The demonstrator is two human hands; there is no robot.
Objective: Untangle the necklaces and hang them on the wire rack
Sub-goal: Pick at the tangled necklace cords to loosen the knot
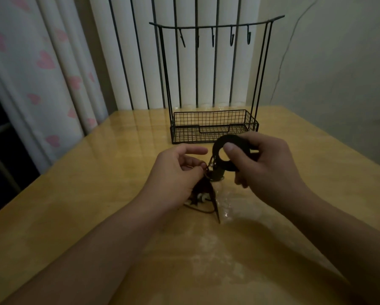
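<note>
A black wire rack (214,126) stands at the back of the wooden table (96,194), with several hooks on its top bar (215,26) and a mesh basket at its base. My right hand (266,168) grips a black ring-shaped pendant (228,155), thumb through its hole, just in front of the basket. A thin chain hangs from the ring to a tangle of dark cords and small white beads (203,194) lying on the table. My left hand (178,172) pinches the cords at the top of the tangle, index finger stretched toward the ring.
A curtain with pink hearts (43,62) hangs at the left beside a dark window. Vertical black bars and white curtain folds stand behind the rack. A plain wall is at the right. The table's left edge runs diagonally.
</note>
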